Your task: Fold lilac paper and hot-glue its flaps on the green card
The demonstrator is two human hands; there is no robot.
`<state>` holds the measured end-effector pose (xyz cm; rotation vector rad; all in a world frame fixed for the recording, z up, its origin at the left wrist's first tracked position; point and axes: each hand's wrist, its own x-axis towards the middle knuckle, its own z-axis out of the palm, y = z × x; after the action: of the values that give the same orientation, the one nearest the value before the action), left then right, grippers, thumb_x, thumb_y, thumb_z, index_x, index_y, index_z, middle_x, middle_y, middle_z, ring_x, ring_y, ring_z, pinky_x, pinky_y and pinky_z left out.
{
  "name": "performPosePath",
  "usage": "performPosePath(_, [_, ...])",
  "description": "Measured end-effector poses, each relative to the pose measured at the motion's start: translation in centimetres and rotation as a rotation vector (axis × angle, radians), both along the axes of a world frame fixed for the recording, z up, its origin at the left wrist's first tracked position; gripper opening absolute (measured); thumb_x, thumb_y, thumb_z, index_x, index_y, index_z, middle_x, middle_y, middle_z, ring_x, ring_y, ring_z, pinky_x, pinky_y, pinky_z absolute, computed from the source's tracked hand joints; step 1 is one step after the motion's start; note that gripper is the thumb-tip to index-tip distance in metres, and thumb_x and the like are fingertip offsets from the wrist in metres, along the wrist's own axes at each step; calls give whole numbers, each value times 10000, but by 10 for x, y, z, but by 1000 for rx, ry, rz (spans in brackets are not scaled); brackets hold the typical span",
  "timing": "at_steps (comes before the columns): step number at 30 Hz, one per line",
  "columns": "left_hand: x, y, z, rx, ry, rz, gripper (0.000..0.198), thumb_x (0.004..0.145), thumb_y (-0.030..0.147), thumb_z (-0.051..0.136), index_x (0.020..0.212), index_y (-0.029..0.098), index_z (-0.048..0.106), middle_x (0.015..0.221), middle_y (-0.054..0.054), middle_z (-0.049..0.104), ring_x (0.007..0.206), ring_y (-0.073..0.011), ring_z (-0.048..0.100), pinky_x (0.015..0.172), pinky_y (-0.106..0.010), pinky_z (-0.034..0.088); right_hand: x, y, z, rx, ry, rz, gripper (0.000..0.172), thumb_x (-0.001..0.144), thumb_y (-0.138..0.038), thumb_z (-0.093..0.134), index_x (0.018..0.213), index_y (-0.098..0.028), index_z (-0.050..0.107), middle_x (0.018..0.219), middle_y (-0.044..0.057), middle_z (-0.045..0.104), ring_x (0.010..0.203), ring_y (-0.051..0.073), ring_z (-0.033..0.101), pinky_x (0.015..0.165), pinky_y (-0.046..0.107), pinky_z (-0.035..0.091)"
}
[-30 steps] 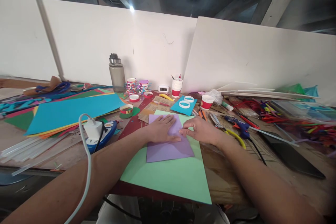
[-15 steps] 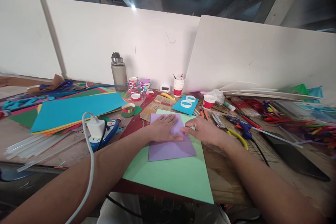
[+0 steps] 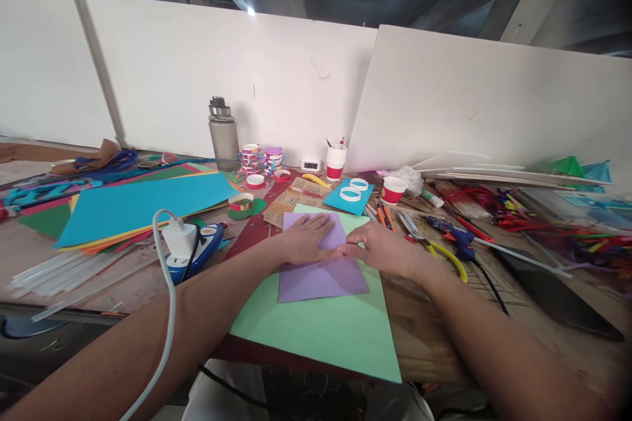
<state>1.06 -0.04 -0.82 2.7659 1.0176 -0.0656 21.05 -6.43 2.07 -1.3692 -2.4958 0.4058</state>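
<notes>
A purple sheet of paper (image 3: 320, 283) lies on a larger light green sheet (image 3: 336, 342) in front of me. My left hand (image 3: 309, 240) rests flat on the purple paper, fingers stretched out and thumb pointing right. At the paper's right edge, my right hand (image 3: 380, 247) is closed, its fingers curled and its thumb pressed on the purple surface. Both thumb tips nearly meet there. Whatever the curled right fingers may hold is hidden from me.
Blue paper (image 3: 143, 204) and a charger on a power strip (image 3: 197, 256) lie left. Behind stand a bottle (image 3: 224, 138), a clock (image 3: 311, 165) and paper cups (image 3: 394, 189). Pliers (image 3: 447, 258), a glue gun (image 3: 461, 243) and a black tablet-like slab (image 3: 557, 296) lie right.
My right thumb has shifted slightly left and down across the purple paper, toward my left thumb. The left hand stays flat in place.
</notes>
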Motion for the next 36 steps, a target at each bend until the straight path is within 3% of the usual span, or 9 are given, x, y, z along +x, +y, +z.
performPosePath(4, [0, 6, -2, 55, -47, -6, 672, 963, 560, 249, 1479, 134, 316, 1559, -122, 273, 1439, -261, 238, 1159, -415, 181, -5, -1, -3, 113, 23, -9, 366, 938, -411, 465, 784, -169, 693, 764, 47, 679, 715, 161, 570, 689, 281, 411])
performPosePath(8, [0, 9, 2, 79, -108, 103, 564, 988, 460, 254, 1434, 144, 394, 1508, -100, 388, 1397, -230, 332, 1129, -343, 258, -6, -1, -6, 22, 28, 12, 280, 913, -377, 511, 954, -205, 729, 1013, 74, 720, 922, 211, 635, 843, 307, 446])
performPosePath(13, [-4, 13, -3, 73, -39, 76, 643, 981, 512, 263, 1487, 117, 295, 1559, -116, 274, 1444, -248, 222, 1167, -396, 167, -4, -1, -5, -12, -1, 6, 270, 901, -363, 530, 979, -212, 738, 1015, 78, 727, 940, 222, 643, 845, 308, 456])
performPosePath(20, [-6, 17, -6, 90, -67, 73, 619, 973, 529, 284, 1472, 165, 335, 1545, -106, 313, 1431, -243, 259, 1159, -390, 193, -10, 1, -10, 64, 8, -15, 243, 904, -344, 539, 973, -204, 726, 984, 79, 721, 947, 205, 641, 848, 292, 447])
performPosePath(22, [-7, 17, -4, 85, -80, 76, 622, 969, 533, 298, 1466, 162, 351, 1539, -104, 327, 1428, -249, 267, 1156, -391, 207, -8, 7, -13, 135, 55, -110, 280, 914, -357, 521, 1049, -195, 705, 1050, 91, 707, 996, 212, 629, 866, 298, 444])
performPosePath(25, [-6, 15, -1, 74, -76, 91, 634, 965, 523, 322, 1468, 138, 352, 1540, -111, 323, 1429, -263, 258, 1158, -410, 211, 2, 22, -16, 231, 103, -381, 359, 928, -356, 484, 1173, -150, 647, 1157, 131, 664, 1073, 229, 600, 901, 317, 432])
performPosePath(28, [-6, 12, 2, 64, -65, 104, 631, 965, 492, 333, 1470, 115, 350, 1547, -116, 303, 1428, -274, 255, 1158, -426, 209, 16, 39, -18, 187, 80, -592, 431, 917, -347, 497, 1296, -153, 562, 1171, 135, 659, 1057, 237, 610, 887, 322, 433])
performPosePath(32, [-4, 11, 5, 55, -82, 116, 621, 952, 468, 359, 1453, 102, 381, 1536, -131, 324, 1418, -292, 274, 1153, -441, 218, 21, 55, -18, 65, 92, -677, 500, 910, -365, 498, 1384, -205, 489, 1110, 96, 695, 1003, 231, 641, 838, 306, 446])
performPosePath(36, [-4, 12, 4, 55, -102, 110, 599, 942, 451, 381, 1437, 116, 409, 1527, -130, 343, 1415, -294, 283, 1146, -441, 227, 13, 63, -20, 50, 121, -690, 495, 895, -363, 513, 1354, -182, 534, 1153, 111, 685, 1083, 246, 617, 897, 310, 429])
